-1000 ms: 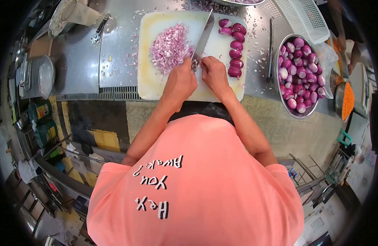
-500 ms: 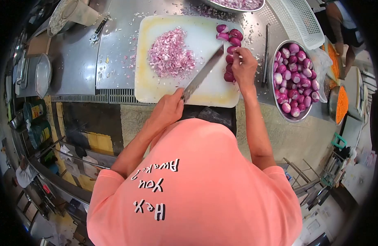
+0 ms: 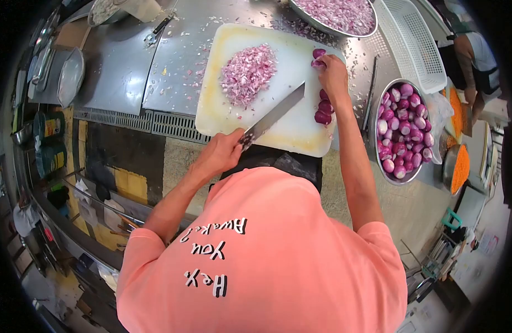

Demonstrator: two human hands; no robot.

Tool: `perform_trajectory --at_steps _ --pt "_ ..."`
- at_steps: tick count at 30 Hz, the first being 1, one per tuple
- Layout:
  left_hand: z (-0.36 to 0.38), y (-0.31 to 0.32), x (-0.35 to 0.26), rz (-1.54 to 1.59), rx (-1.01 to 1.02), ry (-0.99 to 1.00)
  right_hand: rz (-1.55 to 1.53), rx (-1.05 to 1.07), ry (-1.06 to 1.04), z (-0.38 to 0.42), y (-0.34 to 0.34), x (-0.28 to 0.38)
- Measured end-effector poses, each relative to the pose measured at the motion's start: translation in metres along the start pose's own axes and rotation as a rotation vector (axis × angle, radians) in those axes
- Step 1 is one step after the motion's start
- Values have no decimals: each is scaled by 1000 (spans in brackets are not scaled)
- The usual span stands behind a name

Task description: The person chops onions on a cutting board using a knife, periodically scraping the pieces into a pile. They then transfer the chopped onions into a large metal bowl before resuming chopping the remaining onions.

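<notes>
My left hand [image 3: 218,151] is closed around the handle of a wide-bladed knife [image 3: 275,115], whose blade lies slanted over the white cutting board [image 3: 292,136]. At the board's right edge, my right hand [image 3: 332,80] has its fingers pinched at the shallots [image 3: 318,54] at the far end of a row. My fingers partly hide the piece they touch. Nearer to me, several more purple shallots [image 3: 323,111] sit along that edge, under and beside my wrist. A pile of chopped shallot [image 3: 249,75] rests on the board's left half, apart from the blade.
Right of the board stand a metal bowl of whole shallots [image 3: 403,130] and a dark thin rod [image 3: 370,91]. Beyond are a bowl of chopped shallot [image 3: 342,14] and a white perforated basket [image 3: 417,50]. A small knife [image 3: 159,30] lies left. Another person [image 3: 472,61] stands at right.
My right hand has moved along the shallot row to its far end. The knife has drawn back from the row toward me. The whole view has shifted and turned slightly.
</notes>
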State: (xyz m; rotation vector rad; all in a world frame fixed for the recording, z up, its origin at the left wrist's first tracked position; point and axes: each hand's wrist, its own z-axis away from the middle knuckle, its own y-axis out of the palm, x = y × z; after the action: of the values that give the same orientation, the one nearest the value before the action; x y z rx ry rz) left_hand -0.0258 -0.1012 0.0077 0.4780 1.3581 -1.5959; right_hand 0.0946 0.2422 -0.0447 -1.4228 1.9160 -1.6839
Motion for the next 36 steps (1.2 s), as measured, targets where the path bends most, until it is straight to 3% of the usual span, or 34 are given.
perform_trajectory --at_steps 3,5,7,12,14,21,24,26,30,33,36 --pt "-6 -7 43 35 -55 9 -4 4 14 5 -2 4" --pt "-15 -21 30 37 -92 -36 -113 43 26 17 0 13" --pt "-27 -24 15 -59 -270 -63 -222 75 37 28 2 32" --pt "-54 -3 -21 -45 -268 -128 -295 181 -24 58 14 91" --pt "-69 16 -10 -196 -340 39 -224 194 -30 58 14 102" --pt "-52 5 -30 -177 -261 -33 -175 184 -74 57 12 101" --pt "-64 10 -25 -228 -288 63 -186 206 -72 61 13 103" --pt "-50 -7 -51 -193 -237 -26 -189 207 -67 65 10 98" --pt "-59 10 -30 -241 -209 -37 -231 157 -58 64 15 100" --pt "-70 5 -33 -222 -245 94 -250 121 -54 64 14 96" --pt "-63 -1 -38 -260 -217 42 -283 78 -39 69 16 96"
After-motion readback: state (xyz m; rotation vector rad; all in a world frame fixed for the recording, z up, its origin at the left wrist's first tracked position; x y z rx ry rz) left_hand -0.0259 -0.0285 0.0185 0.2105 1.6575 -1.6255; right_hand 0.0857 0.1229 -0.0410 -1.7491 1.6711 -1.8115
